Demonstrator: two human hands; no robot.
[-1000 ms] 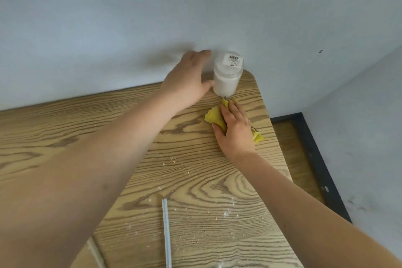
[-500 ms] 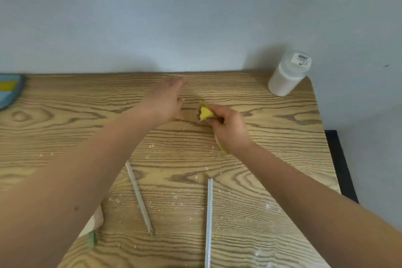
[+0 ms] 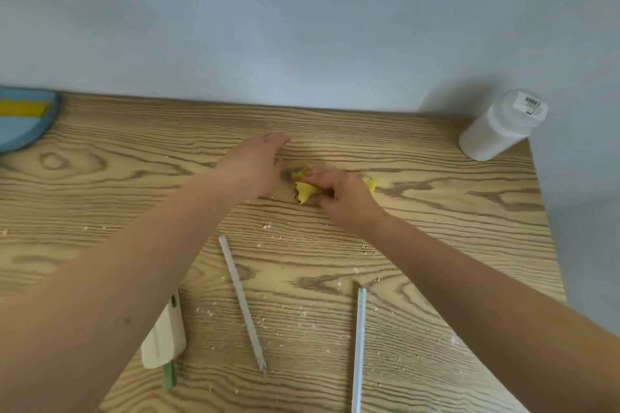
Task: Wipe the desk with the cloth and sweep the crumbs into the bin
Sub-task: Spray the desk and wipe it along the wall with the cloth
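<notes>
Wood-grain desk (image 3: 436, 245) ran from our near edge to a plain grey wall, and crumbs (image 3: 268, 226) speckled the closest part of it. Nearest us lay a cream-coloured tool (image 3: 164, 339) with a green end, half under our left forearm, and 2 thin pale sticks, the left stick (image 3: 242, 302) and the right stick (image 3: 359, 352). Further in, at mid-desk, our right hand (image 3: 345, 198) was clenched on the yellow cloth (image 3: 307, 189), which looked crumpled into a tight wad, its corners poking out on both sides of the fingers. Our left hand (image 3: 258, 164) lay released and flat on the wood just beside it, holding nothing. 1 second before, both hands had been at the far right corner, the left against the white jar (image 3: 496, 127) and the cloth wiping beside its base; now the jar stood well apart and untouched. We judged that corner done and the wiping moved to the centre, with the near crumbs yet to be gathered. No bin was in view. Far left, a blue object (image 3: 23, 124) with a yellow band touched the wall.
</notes>
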